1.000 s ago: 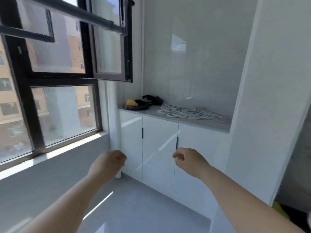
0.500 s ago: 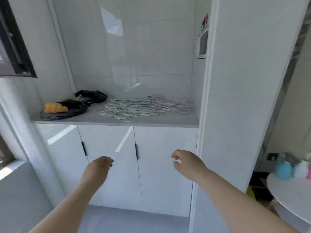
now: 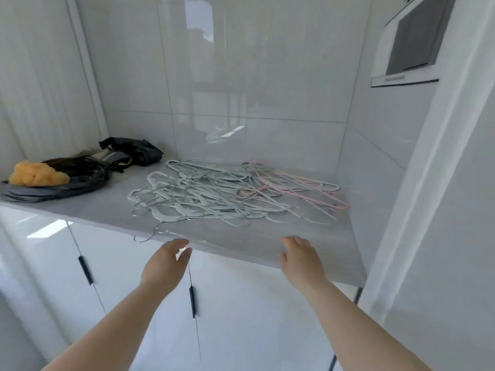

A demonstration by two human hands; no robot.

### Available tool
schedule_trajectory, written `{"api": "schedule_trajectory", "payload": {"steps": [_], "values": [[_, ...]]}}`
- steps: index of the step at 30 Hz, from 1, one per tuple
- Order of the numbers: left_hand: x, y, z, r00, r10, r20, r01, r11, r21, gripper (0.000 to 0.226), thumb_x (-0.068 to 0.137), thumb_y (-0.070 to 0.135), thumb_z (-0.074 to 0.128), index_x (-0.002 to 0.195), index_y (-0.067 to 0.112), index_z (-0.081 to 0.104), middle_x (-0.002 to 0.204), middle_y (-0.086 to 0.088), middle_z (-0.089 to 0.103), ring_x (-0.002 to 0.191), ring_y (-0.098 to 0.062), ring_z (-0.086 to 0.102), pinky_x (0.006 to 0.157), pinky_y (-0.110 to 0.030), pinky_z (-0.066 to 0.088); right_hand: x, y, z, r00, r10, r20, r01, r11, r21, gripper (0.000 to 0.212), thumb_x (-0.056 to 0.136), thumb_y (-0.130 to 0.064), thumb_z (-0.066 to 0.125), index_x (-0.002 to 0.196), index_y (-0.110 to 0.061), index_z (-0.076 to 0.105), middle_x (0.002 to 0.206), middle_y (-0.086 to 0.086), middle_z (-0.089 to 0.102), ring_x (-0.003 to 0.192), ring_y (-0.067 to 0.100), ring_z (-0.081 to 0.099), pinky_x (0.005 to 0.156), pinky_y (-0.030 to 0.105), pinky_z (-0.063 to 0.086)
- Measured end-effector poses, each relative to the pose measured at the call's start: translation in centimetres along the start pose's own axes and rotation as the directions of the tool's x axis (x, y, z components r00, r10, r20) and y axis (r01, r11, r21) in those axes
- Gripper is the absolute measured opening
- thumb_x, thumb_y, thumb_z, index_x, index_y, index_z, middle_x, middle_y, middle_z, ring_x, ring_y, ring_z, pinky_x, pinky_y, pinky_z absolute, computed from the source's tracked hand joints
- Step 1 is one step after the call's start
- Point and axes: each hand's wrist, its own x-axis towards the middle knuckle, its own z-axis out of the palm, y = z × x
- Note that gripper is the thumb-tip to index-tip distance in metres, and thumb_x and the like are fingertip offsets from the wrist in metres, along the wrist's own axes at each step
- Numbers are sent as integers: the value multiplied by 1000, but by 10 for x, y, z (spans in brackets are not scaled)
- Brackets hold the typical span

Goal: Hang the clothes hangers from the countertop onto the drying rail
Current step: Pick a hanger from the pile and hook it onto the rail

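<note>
Where the hangers (image 3: 209, 195) lie flat, their heap runs left-right along the countertop (image 3: 257, 241)

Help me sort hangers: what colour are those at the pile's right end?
Those hangers are pink; the head view shows it best.

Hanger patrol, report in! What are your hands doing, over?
Left hand and right hand open, empty, at countertop edge. Clothes hangers piled, tangled, untouched. Black bag far left, out of the way.
</note>
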Motion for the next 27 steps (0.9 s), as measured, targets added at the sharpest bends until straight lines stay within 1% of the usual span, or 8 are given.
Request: {"api": "schedule_trajectory", "payload": {"steps": [2,3,6,9,11,15,22,27], "values": [[22,8,10,1000,-7,-23,7,1000,0,32,93,21,46,124,15,54,129,-4,55,119,-20,51,93,-27,36,33,9,11,1000,-17,-4,17,999,49,28,71,-17,47,80,0,67,78,17,68,76,38,65,65,37,53],[31,9,15,1000,-8,-28,8,1000,2,31,93,21,47,123,15,55,128,-4,55,117,-20,52,92,-27,36,44,10,12,999,-14,41,13,999,38,29,72,-20,46,78,-1,67,78,16,67,77,37,66,67,37,53],[56,11,25,998,-36,-60,39,998,44,30,92,22,48,121,15,56,128,-6,55,115,-24,53,92,-29,37,61,9,19,991,-42,127,51,996,-68,38,87,-29,39,108,-6,61,111,15,61,114,32,52,98,35,38],[86,21,29,985,-75,-156,84,995,47,33,93,22,47,124,14,53,135,-8,48,122,-27,45,98,-35,36,70,15,30,994,-94,57,97,994,-56,30,65,-31,47,71,-11,68,69,10,69,69,32,67,65,36,55],[107,27,33,984,-72,-162,92,989,116,40,93,27,46,132,15,45,142,-7,40,130,-27,36,104,-38,32,73,20,37,995,-79,61,81,996,-26,35,64,-34,39,61,-14,67,58,4,66,56,26,65,53,31,55],[134,27,45,994,-111,5,104,947,305,52,93,45,38,139,22,33,149,-3,29,139,-24,22,112,-40,18,74,19,42,994,-104,-30,102,992,-78,38,65,-33,35,62,-13,67,61,7,68,57,28,66,55,31,55],[147,42,59,955,-293,-49,291,889,354,78,81,70,32,130,12,47,139,-11,41,133,-29,32,111,-45,18,76,18,47,987,-116,-115,104,989,-108,38,65,-33,35,62,-15,68,64,6,69,58,27,66,56,32,55],[158,49,57,908,-418,-8,411,888,208,62,84,52,47,126,6,51,141,-11,37,133,-31,28,111,-43,20,77,18,47,983,-120,-136,107,989,-100,36,65,-33,35,60,-16,67,60,3,67,56,26,65,54,30,53]]}}
